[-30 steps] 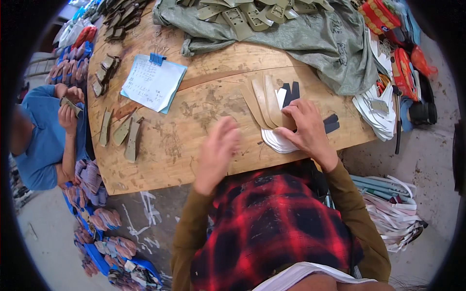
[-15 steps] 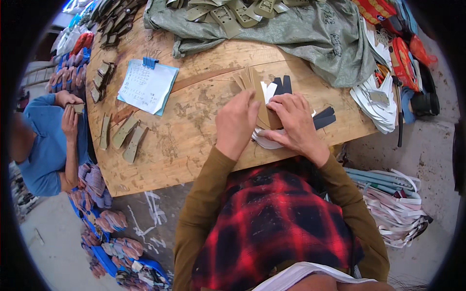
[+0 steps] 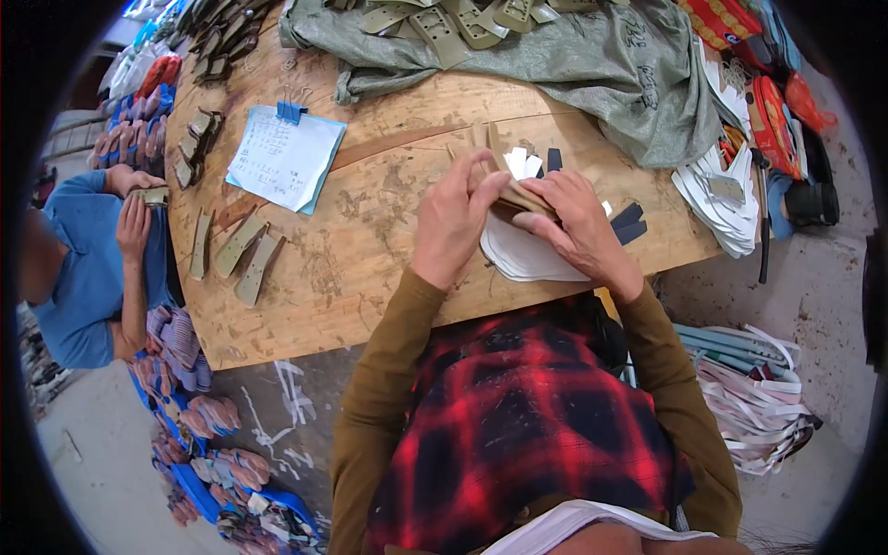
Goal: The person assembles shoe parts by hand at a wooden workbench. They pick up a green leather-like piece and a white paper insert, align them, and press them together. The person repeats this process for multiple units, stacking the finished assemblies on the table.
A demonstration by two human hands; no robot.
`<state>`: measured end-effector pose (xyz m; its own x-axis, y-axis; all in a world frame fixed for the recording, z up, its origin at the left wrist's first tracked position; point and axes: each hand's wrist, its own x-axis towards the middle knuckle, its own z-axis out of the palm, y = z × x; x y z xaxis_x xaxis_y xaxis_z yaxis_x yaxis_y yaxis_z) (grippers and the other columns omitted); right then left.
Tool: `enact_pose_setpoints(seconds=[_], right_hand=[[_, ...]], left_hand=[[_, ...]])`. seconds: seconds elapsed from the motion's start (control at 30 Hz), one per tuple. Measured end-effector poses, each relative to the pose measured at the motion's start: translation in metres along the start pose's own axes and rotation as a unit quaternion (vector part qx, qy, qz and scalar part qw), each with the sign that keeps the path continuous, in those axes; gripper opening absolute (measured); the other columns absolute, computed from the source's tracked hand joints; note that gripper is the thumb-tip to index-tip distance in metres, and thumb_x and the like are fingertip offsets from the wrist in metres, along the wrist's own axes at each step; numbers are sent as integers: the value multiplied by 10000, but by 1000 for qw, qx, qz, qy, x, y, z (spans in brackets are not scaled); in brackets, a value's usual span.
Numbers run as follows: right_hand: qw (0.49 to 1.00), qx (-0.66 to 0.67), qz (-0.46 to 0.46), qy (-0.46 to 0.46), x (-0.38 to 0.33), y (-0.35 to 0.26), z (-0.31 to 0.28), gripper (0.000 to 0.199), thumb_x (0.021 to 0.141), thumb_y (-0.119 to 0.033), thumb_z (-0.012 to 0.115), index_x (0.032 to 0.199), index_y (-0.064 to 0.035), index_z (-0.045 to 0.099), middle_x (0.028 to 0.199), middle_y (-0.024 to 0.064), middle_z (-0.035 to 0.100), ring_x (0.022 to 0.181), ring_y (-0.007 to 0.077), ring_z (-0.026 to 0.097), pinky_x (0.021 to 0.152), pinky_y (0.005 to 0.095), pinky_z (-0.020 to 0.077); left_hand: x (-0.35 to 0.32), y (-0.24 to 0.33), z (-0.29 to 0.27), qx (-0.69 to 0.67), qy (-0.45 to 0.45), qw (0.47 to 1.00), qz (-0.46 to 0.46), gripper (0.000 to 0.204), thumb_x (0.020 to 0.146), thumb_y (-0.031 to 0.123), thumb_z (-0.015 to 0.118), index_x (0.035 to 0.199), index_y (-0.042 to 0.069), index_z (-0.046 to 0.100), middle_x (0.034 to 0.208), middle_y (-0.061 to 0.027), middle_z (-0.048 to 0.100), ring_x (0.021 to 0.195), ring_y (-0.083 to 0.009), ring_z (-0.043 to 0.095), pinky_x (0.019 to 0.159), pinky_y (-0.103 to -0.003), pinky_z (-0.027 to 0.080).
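Note:
Over the near part of the wooden table, my left hand (image 3: 455, 222) is closed round one end of several thin tan cut pieces (image 3: 525, 198). My right hand (image 3: 581, 222) pinches their other side, thumb below and fingers on top, and the pieces look bent between both hands. Directly below lies a stack of white cut pieces (image 3: 523, 254) with rounded edges. White strips (image 3: 523, 164) and a black strip (image 3: 554, 159) stick out past the tan pieces. More black strips (image 3: 629, 224) lie beside my right hand.
A blue-clipped paper (image 3: 287, 162) and olive perforated pieces (image 3: 242, 242) lie to the left. At the back is a grey-green sack (image 3: 573, 83) with more olive pieces. White pieces (image 3: 717, 203) hang over the right edge. A co-worker in blue (image 3: 88, 268) handles a piece at the left.
The tan pieces, formerly upright and flat, are now tilted and bent between my hands. More of the white stack shows below. The co-worker's piece has turned into view.

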<state>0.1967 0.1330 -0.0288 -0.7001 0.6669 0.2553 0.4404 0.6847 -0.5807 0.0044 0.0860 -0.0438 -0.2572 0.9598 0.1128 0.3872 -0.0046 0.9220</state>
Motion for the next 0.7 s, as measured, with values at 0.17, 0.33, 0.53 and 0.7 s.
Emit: enact_pose_setpoints(seconds=[0.17,0.33,0.53,0.7], right_hand=[[998,-40,-40,6,4,14,3,371,837,-157,677,1168,-16,589,925,139,595,906,315,559,858,416,434],[999,-17,-46,-14,8,15,0,403,809,-121,679,1188,-24,582,953,130,604,930,310,569,863,417,444],[988,-100,-75,-91,-2,0,-17,567,736,-122,712,1271,-52,536,1076,90,593,1016,274,572,992,419,429],[975,-159,-131,-80,-5,5,-10,470,760,-58,666,1220,-58,565,1049,79,598,1007,257,582,1023,416,428]], left_hand=[[-27,16,-9,90,55,992,65,262,874,249,715,1042,57,653,784,-93,630,648,-265,599,601,-386,486],[-54,6,-7,153,-50,959,233,240,794,151,741,1007,67,669,964,-85,636,883,-286,600,753,-386,484],[-67,-3,-4,191,-64,953,226,255,780,167,745,1004,75,667,1039,-59,625,955,-271,575,807,-388,462],[-71,-5,-2,193,-55,954,222,275,787,178,738,1040,96,667,1067,-51,606,1000,-265,554,852,-397,434]])
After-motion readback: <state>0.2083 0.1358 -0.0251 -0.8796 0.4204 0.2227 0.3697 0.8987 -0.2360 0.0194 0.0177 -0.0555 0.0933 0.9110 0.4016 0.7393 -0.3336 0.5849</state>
